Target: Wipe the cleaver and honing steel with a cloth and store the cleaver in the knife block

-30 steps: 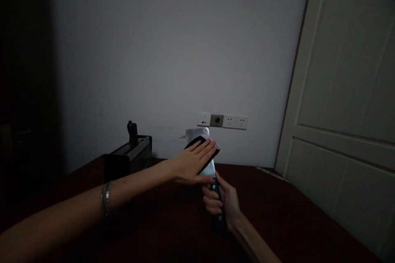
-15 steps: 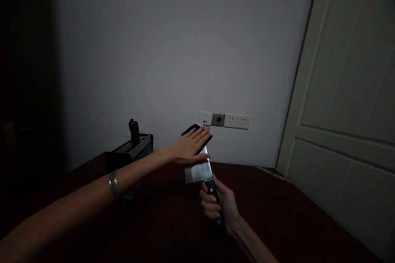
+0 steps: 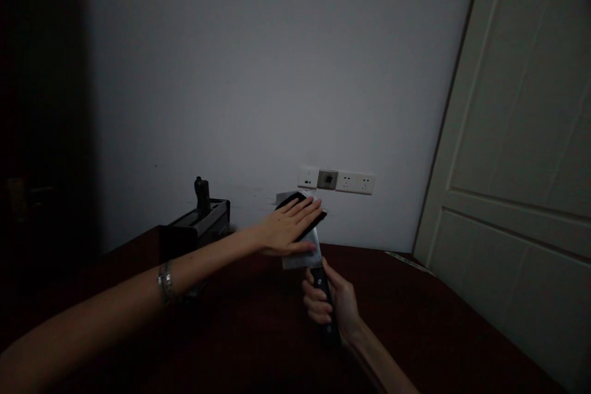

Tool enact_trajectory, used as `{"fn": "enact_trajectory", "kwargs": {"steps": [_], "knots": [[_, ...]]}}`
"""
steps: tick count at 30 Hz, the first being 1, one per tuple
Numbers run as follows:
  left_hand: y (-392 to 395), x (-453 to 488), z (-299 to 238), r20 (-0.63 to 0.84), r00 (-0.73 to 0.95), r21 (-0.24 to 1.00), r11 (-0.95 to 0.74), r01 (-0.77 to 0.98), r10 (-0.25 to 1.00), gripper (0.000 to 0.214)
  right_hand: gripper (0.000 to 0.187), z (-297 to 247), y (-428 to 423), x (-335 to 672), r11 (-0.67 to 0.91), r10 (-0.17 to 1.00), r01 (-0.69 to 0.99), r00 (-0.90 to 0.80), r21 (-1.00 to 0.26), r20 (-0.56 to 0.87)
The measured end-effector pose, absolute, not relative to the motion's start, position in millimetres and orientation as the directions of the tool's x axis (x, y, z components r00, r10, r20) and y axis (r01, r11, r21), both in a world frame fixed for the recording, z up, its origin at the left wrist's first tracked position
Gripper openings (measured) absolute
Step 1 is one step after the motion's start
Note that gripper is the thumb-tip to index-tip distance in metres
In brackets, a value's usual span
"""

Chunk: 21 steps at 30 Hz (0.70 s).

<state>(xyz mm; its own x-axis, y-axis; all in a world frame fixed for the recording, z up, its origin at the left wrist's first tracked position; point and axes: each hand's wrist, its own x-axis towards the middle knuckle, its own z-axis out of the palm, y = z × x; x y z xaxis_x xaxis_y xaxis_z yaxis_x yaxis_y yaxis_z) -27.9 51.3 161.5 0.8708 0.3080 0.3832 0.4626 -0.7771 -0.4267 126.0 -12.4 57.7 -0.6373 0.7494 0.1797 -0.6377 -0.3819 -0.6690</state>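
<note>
My right hand [image 3: 333,305] is wrapped round the black handle of a cleaver [image 3: 305,257], whose broad steel blade points away from me over the dark red table [image 3: 415,314]. My left hand [image 3: 289,228] lies flat on the blade with fingers stretched out, pressing a black cloth [image 3: 295,202] against the metal. The cloth shows only at its far edge past my fingertips. A metal bracelet [image 3: 165,281] sits on my left forearm.
A black knife block [image 3: 196,228] with one dark handle sticking up stands at the back left of the table. Wall sockets [image 3: 337,180] run along the white wall behind. A cream door [image 3: 521,166] closes off the right side.
My left hand with the cloth slid out to the blade's far end, then came back a little toward the handle. The cleaver shifted slightly with it.
</note>
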Motion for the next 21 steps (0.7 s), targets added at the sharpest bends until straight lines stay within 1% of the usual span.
{"fn": "enact_trajectory", "kwargs": {"steps": [3, 6, 15, 21], "knots": [[68, -37, 172, 0.429, 0.826, -0.414, -0.733, 0.539, 0.365, 0.075, 0.035, 58, -13, 126, -0.381, 0.733, -0.632, -0.652, -0.675, 0.196], [78, -49, 175, 0.431, 0.812, -0.409, -0.717, 0.564, 0.393, 0.074, 0.035, 57, -13, 127, -0.374, 0.729, -0.633, -0.653, -0.678, 0.207], [73, -71, 172, 0.415, 0.822, -0.386, -0.742, 0.547, 0.391, 0.072, 0.034, 60, -15, 128, -0.385, 0.703, -0.627, -0.675, -0.678, 0.224], [61, -69, 157, 0.377, 0.854, -0.399, -0.770, 0.498, 0.357, 0.078, 0.031, 64, -11, 137, -0.345, 0.741, -0.678, -0.621, -0.649, 0.255]]}}
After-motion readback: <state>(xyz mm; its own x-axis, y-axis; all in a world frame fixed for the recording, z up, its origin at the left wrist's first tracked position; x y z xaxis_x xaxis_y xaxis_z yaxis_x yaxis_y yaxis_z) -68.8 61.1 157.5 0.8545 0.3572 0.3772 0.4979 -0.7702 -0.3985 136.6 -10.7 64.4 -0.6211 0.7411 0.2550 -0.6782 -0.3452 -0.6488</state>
